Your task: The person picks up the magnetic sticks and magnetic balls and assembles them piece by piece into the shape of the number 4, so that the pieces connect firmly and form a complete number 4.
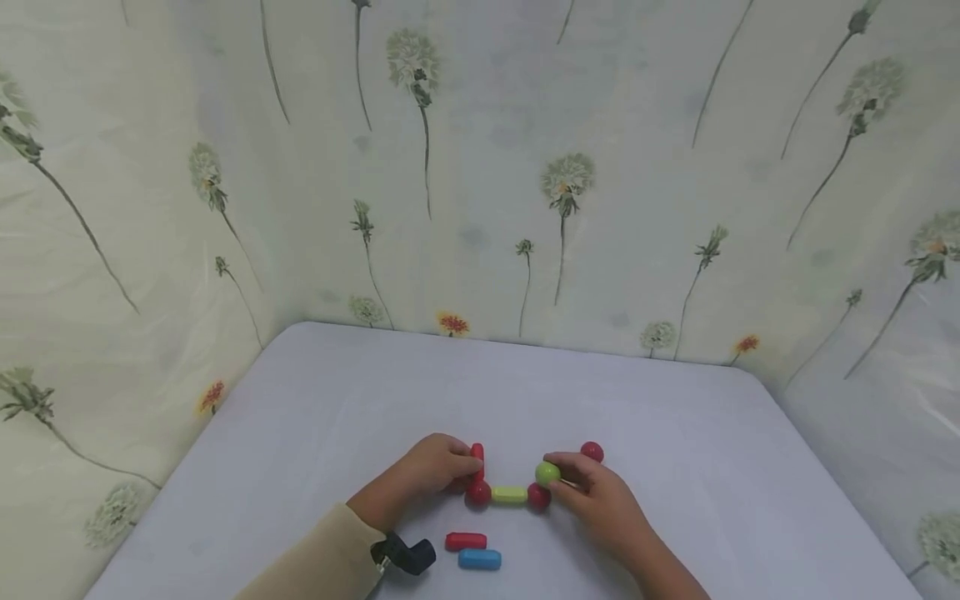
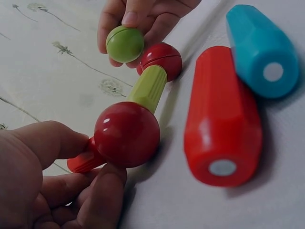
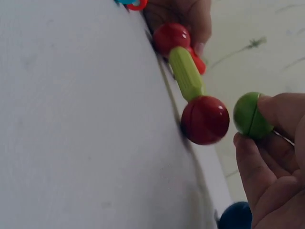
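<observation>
Nearest me, a blue rod is lying on the white table, with a loose red rod resting just beside it, a little farther and left. Beyond them, a yellow-green rod is lying between a left red ball and a right red ball, touching both. My left hand is pinching an upper red rod, thumb and fingers clamped on it, while it is running from the left red ball toward the far side. My right hand is gripping a green ball between thumb and fingertips, just beside the right red ball. Another ball is sitting farther right, beyond my right hand.
</observation>
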A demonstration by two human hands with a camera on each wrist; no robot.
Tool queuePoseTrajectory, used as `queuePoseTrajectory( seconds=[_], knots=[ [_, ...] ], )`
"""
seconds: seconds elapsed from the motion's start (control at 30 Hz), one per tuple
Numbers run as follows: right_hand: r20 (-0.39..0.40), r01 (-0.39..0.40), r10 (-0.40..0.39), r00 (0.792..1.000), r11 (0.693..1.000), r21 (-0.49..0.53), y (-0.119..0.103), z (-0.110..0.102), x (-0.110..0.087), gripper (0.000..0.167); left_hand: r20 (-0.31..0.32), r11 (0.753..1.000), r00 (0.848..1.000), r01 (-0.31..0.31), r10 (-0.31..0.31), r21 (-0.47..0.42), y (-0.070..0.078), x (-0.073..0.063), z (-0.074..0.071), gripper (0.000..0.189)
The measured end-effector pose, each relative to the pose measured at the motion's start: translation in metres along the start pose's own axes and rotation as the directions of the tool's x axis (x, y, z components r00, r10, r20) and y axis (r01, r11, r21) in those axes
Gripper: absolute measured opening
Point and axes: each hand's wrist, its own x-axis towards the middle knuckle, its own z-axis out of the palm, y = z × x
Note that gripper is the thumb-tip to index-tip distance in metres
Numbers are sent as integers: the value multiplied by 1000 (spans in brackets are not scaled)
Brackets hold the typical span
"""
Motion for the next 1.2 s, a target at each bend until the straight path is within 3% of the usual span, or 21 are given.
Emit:
queuePoseTrajectory(
  seconds=[0.3,0.57,0.87,1.2],
  knots=[
    [14,56,-55,998,996,-72,-14,6,14,39,0,1000,1000,8,-8,7,-1,2,0,20],
    [44,106,-103,994,992,-74,-24,13,37,38,-3,1000,1000,17,-17,5,0,2,-2,22],
    [66,96,-94,993,995,-29,-36,26,52,38,6,1000,1000,4,-4,-10,-1,-1,0,22],
    [64,89,-85,994,995,-55,-41,40,70,40,5,1000,1000,-9,9,-3,-3,1,-1,19]
  ],
)
